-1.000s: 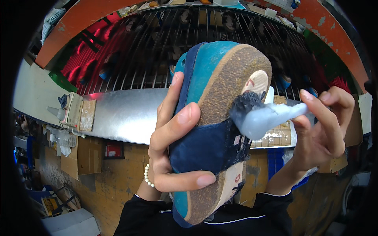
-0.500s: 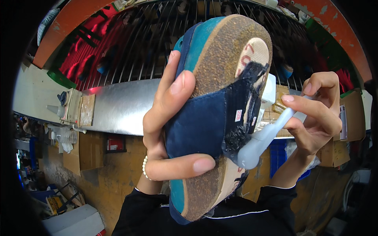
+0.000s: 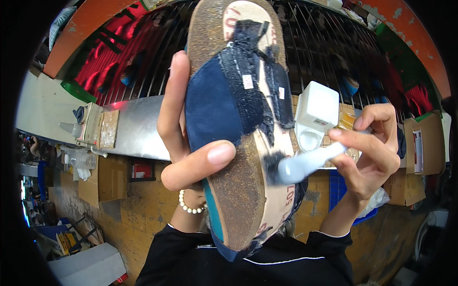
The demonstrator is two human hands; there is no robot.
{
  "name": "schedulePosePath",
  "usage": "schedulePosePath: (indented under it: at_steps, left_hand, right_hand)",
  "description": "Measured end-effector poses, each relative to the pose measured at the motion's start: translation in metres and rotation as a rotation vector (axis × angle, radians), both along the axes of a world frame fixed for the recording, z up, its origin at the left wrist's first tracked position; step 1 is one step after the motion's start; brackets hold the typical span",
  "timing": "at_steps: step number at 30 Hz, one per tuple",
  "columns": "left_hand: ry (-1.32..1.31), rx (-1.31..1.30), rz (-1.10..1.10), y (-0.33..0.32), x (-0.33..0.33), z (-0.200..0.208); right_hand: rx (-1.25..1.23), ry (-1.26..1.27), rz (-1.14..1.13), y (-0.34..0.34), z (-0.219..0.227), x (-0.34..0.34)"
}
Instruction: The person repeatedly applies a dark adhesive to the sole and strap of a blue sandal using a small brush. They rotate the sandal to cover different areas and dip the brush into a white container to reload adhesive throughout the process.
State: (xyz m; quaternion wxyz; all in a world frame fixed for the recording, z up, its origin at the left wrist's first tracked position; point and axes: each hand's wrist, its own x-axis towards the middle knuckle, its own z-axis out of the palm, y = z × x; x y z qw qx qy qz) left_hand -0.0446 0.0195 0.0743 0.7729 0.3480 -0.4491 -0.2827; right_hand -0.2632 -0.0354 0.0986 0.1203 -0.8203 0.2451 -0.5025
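An unsoled shoe [image 3: 210, 105], with a navy and teal upper and a rough brown border, is held up with its underside facing me. Beige insole board with red print shows along its middle, beside dark folded straps bearing small white labels. My left hand [image 3: 191, 164] is closed round its left side, thumb pressed on the brown border. In my right hand [image 3: 374, 152], a brush [image 3: 305, 164] with a thick whitish handle is pinched between thumb and fingers. Its black bristles rest against the beige board below the straps, slightly blurred.
Behind the brush stands a white plastic container [image 3: 318, 107]. A metal ledge [image 3: 138, 126] runs in front of a rack of rods [image 3: 157, 71] lit red at the left. Cardboard boxes [image 3: 422, 143] and a blue crate [image 3: 336, 190] are on the right.
The shoe has risen and shifted left, its underside turned more fully toward me. My right hand has brought the brush leftward and up, from the strap ends onto the beige board.
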Motion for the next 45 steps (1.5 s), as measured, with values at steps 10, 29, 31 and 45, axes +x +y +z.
schedulePosePath:
  at_steps: [10,29,31,45]
  left_hand:
    - [-0.030,0.010,0.019,0.001,-0.007,0.005]
    - [-0.569,-0.471,0.373,-0.029,0.015,-0.014]
    - [-0.428,-0.360,0.347,-0.024,0.009,-0.007]
    - [-0.025,-0.415,0.207,-0.018,0.014,0.006]
  right_hand:
    - [-0.117,0.039,-0.129,0.004,0.016,0.009]
    - [0.022,-0.046,0.147,-0.009,-0.017,-0.002]
    - [0.009,-0.051,0.171,-0.010,-0.022,-0.002]
    - [-0.004,-0.029,0.205,-0.002,-0.014,0.003]
